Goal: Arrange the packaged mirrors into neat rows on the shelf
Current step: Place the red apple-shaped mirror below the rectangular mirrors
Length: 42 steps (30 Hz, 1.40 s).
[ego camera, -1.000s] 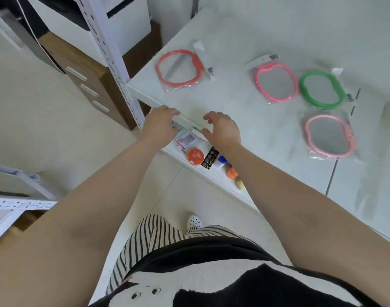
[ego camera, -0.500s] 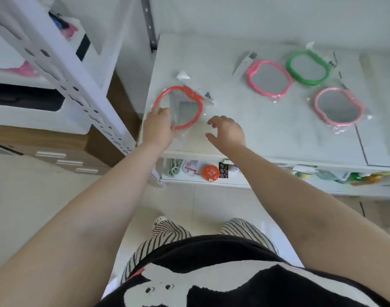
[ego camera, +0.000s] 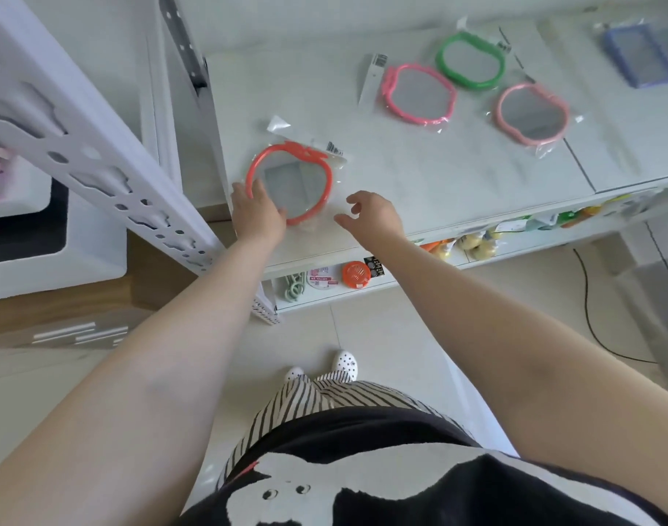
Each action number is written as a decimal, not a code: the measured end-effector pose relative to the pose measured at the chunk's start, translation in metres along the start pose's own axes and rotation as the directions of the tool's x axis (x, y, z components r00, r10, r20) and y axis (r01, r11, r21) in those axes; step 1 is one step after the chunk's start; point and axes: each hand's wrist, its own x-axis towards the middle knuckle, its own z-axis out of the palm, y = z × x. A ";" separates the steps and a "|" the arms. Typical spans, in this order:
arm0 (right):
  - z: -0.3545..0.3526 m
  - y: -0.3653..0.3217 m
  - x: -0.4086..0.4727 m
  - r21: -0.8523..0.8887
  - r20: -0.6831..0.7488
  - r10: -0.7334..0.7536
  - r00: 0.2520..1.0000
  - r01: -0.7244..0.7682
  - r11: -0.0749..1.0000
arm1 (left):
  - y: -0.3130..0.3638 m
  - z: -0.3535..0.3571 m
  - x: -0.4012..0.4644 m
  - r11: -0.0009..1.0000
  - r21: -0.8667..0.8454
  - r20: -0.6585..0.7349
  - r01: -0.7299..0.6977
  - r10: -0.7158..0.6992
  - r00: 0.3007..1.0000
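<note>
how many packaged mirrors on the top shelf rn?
5. Red mirror front left under the left hand; hot-pink mirror, green mirror and pale pink mirror clustered mid-shelf; blue rectangular mirror far right, cropped by the frame edge. More may sit out of view.

Four packaged mirrors lie flat on the white shelf [ego camera: 419,176]: a red mirror [ego camera: 289,183] left of centre, a hot-pink mirror [ego camera: 419,93], a green mirror [ego camera: 470,59] and a pale pink mirror [ego camera: 530,114] clustered at upper right, all in clear wrap

both hands [ego camera: 257,214] [ego camera: 374,216] outstretched, fingers [ego camera: 353,201] spread
</note>
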 end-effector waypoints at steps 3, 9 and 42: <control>0.006 -0.007 0.007 0.031 0.046 0.043 0.998 -0.045 0.999 | -0.002 -0.001 0.002 0.999 0.022 0.021 0.041 -0.041 0.999; 0.020 -0.024 0.018 0.141 0.086 0.106 0.991 -0.117 0.983 | -0.004 0.000 -0.001 0.994 -0.030 -0.001 0.109 -0.109 0.994; -0.042 0.165 -0.172 0.746 -0.307 0.702 0.642 -0.296 0.596 | 0.122 0.099 -0.144 0.778 -0.614 0.344 -0.134 0.417 0.841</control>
